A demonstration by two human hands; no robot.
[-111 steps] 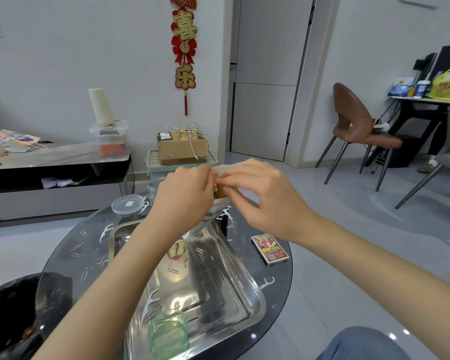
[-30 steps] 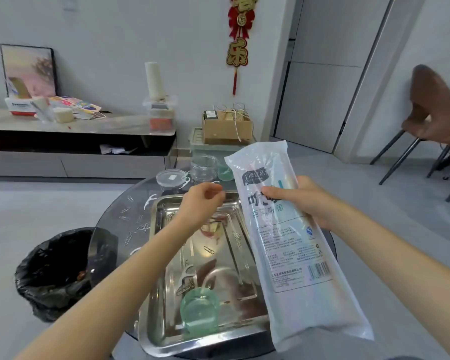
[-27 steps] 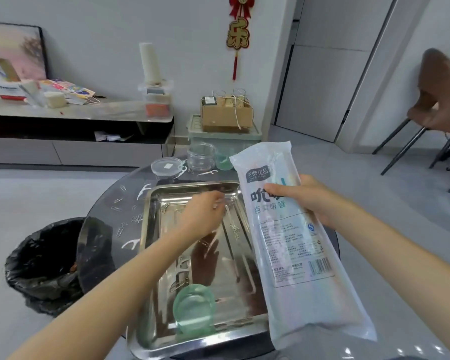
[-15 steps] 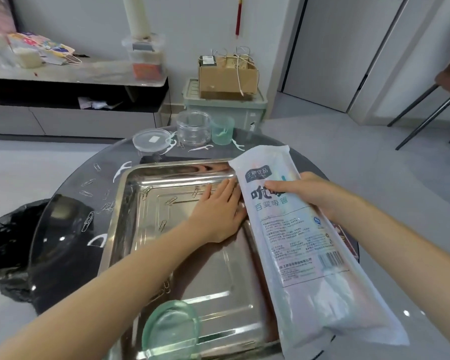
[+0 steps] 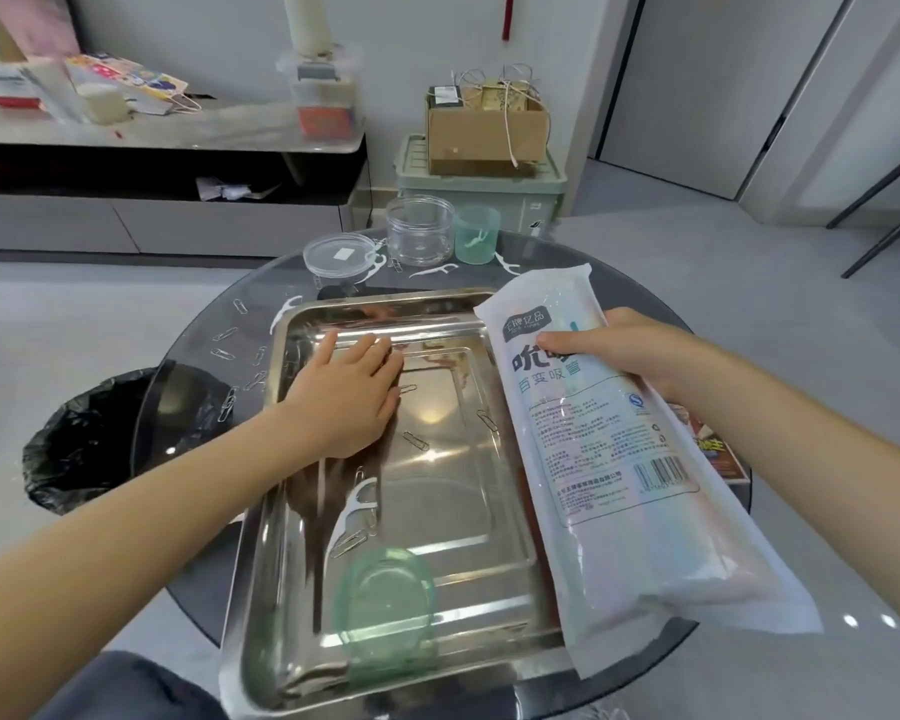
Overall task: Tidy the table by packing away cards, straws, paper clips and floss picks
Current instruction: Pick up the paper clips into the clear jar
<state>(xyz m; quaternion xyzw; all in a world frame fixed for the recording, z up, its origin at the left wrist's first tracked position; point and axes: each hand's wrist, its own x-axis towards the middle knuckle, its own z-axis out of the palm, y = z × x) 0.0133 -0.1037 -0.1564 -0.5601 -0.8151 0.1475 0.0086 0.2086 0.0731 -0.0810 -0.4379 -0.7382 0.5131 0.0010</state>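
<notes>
My right hand (image 5: 614, 350) grips a long white bag of straws (image 5: 609, 459) near its top, holding it over the right side of a steel tray (image 5: 281, 537). My left hand (image 5: 344, 397) lies flat, fingers straight, on the tray's far left floor. A floss pick (image 5: 352, 511) and several paper clips (image 5: 415, 440) lie in the tray. More clips (image 5: 224, 353) and floss picks (image 5: 284, 311) are scattered on the round glass table (image 5: 188, 387). A card box (image 5: 707, 449) shows partly under the bag.
A green lid (image 5: 385, 605) lies at the tray's near end. At the table's far edge stand a clear jar (image 5: 419, 228), its lid (image 5: 340, 253) and a green cup (image 5: 476, 235) with a floss pick inside. A black-lined bin (image 5: 84, 449) stands on the floor to the left.
My left hand slid leftward across the tray floor, away from the bag. The view tipped further down. Earlier, both hands were together at the bag's top; now the right alone holds it.
</notes>
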